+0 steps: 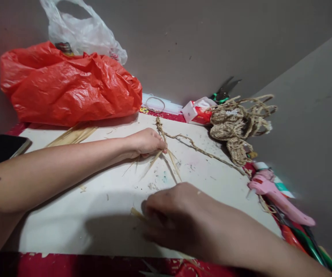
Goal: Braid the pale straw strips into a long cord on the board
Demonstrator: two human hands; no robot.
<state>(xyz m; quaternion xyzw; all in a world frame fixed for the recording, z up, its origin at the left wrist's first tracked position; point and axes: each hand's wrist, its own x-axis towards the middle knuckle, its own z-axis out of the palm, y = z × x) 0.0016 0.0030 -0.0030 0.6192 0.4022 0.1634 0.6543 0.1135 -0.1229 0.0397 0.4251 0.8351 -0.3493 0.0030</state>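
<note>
Near the middle of the white board, my left hand (150,143) pinches a thin twisted cord of dry plant fibre (160,125). Loose pale strands (173,159) fan out below its fingertips. From the cord a long twisted tail (203,151) stretches right across the board. My right hand (180,217), closer to me and blurred, has its fingers curled in. One fibre strand (170,169) runs from the left fingertips down to it and goes out of sight behind its knuckles. A pale strand end (137,212) shows beside the right fingers.
The white board (67,227) lies on a red surface. A red plastic bag (70,84) stands at back left, near flat dry fibre (72,134) and a phone (5,150). At right are coiled braided cords (231,123), a tissue pack (199,110) and a pink glue gun (281,198).
</note>
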